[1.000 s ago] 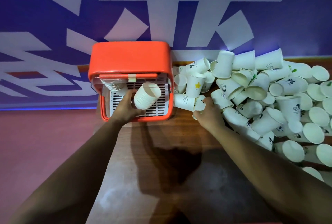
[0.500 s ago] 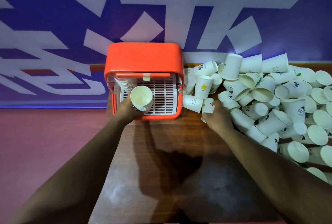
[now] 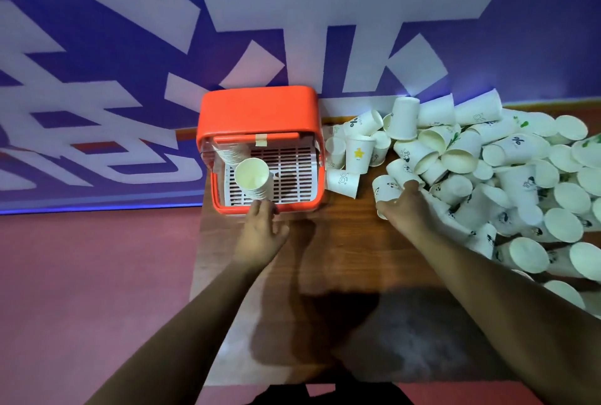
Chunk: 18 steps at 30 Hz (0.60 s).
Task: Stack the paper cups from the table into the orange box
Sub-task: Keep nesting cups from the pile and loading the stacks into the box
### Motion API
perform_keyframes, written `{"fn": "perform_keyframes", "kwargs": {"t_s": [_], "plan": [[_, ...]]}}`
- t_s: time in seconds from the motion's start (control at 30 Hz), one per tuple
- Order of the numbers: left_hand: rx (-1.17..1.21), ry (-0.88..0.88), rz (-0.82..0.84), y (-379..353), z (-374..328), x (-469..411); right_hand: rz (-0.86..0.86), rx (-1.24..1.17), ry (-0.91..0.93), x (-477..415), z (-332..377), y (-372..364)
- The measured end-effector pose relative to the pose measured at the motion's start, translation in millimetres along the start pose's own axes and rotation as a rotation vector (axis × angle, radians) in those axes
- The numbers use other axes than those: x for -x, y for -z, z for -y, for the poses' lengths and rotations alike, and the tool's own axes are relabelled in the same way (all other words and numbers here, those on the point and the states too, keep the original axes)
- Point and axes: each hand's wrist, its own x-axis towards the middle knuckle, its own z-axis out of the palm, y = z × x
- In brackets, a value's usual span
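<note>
Our right hand (image 3: pixel 403 209) curls round a white paper cup (image 3: pixel 384 188) at three o'clock of the orange plastic box (image 3: pixel 257 112), our left hand (image 3: pixel 260 235) loosely open beside the nested stack (image 3: pixel 255 182) inside; next, we judge, comes nesting it.

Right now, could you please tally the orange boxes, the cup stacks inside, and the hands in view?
Orange box: 1
Cup stacks in it: 2, front stack, back stack
Hands: 2, left hand, right hand
Total: 5

Illegible marks on paper cups (image 3: pixel 403 118)
</note>
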Motion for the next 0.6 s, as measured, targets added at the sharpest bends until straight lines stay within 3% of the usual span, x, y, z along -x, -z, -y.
{"fn": "perform_keyframes", "kwargs": {"t_s": [0.13,0.27,0.4,0.6], "plan": [[-0.069,-0.188,0.145,-28,-43,-26,0.029,-0.123,-0.003,-1,-8,7],[-0.363,-0.433,0.191,-60,-78,-70,0.065,-0.150,0.018,-7,-20,11],[-0.573,-0.351,0.270,-87,-98,-105,0.074,-0.197,0.028,-11,-32,11],[-0.670,-0.316,0.427,-126,-98,-113,0.023,-0.225,0.071,-12,-46,12]]}}
